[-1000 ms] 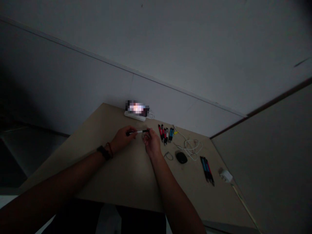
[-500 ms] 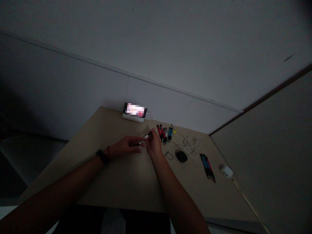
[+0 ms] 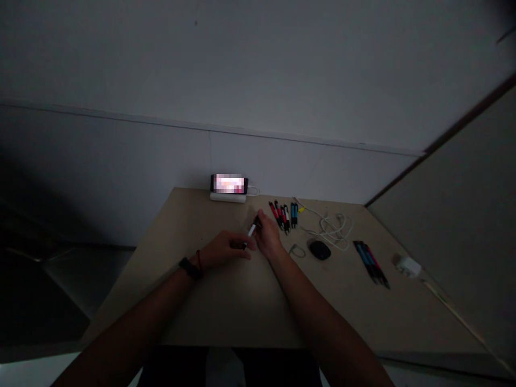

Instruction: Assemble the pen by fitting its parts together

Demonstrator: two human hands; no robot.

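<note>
A black-and-white pen (image 3: 252,230) is held tilted between my two hands above the desk. My left hand (image 3: 228,247), with a black band and a red cord at its wrist, pinches the pen's lower dark end. At the upper dark end, the fingers of my right hand (image 3: 267,232) are closed around it and partly hide it. Just right of that hand lie several red, black and white pens (image 3: 281,216), with blue pens (image 3: 294,215) beside them.
A lit phone (image 3: 229,184) leans on a white block (image 3: 228,198) by the wall. Rightward lie a tangled white cable (image 3: 332,231), a small cable loop (image 3: 297,251), a black mouse (image 3: 320,249), more blue and red pens (image 3: 371,263) and a white plug adapter (image 3: 408,265).
The view has levelled and turned slightly, shifting the desk items rightward. The pen stands steeper between my hands, and more of its white barrel shows.
</note>
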